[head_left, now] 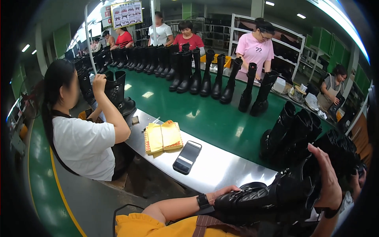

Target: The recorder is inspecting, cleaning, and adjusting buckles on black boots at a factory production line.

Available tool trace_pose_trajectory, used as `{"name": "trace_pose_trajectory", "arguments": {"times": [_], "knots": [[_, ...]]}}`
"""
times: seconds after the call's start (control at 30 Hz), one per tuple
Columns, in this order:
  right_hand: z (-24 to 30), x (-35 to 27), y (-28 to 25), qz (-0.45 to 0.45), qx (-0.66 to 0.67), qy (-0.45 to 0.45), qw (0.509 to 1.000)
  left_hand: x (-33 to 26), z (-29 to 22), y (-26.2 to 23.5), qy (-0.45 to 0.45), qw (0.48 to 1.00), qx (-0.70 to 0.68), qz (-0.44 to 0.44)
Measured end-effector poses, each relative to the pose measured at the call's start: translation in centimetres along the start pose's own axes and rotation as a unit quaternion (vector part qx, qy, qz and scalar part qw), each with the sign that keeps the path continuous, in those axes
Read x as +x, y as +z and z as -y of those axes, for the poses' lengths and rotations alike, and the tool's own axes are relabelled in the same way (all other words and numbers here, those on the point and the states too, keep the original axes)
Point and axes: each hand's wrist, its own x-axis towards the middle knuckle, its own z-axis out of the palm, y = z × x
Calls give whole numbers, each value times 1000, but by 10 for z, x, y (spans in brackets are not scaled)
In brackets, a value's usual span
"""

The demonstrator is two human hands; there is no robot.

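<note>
— If the black boot (272, 197) is let go by either hand, could it be dropped?

— Yes. It is held up in the air, over the lap, just past the near edge of the steel bench (221, 166). Nothing is under it but the lap, so a slip could send it down to the floor.

— How is it held?

— The left hand (221, 194) is laid on the boot's foot end, fingers spread flat, more pressed on than wrapped round. The right hand (329, 177) is curled round the tall leg part, with the fingers closed over it. Whether the thumb is tucked behind cannot be told.

— What else could go wrong?

— Other black boots (300, 134) are stood very near, on the green belt (189, 106). They could be bumped and knocked over if the held boot is swung that way. A phone (187, 157) and a yellow cloth (163, 137) are lying on the bench to the left, and they could be knocked too.

— What does the boot look like?

— It is black and a bit shiny. A puffy, stitched pattern is seen on its side, and small metal bits are fixed near the ankle. It is held lying on its side, toe end to the left.
</note>
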Motion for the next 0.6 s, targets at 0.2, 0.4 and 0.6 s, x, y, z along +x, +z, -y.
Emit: {"name": "trace_pose_trajectory", "arguments": {"times": [0.2, 0.4, 0.6], "knots": [[-12, -1, -2, 64, 156, 69, 983, -2, -8, -4, -19, 996, 51, -66], [-24, -18, -4, 15, 89, 186, 978, 13, -22, 14, 4, 997, -28, -70], [-122, -21, -111, -262, -187, 275, 906, 5, -71, 50, 178, 939, 295, -9]]}}
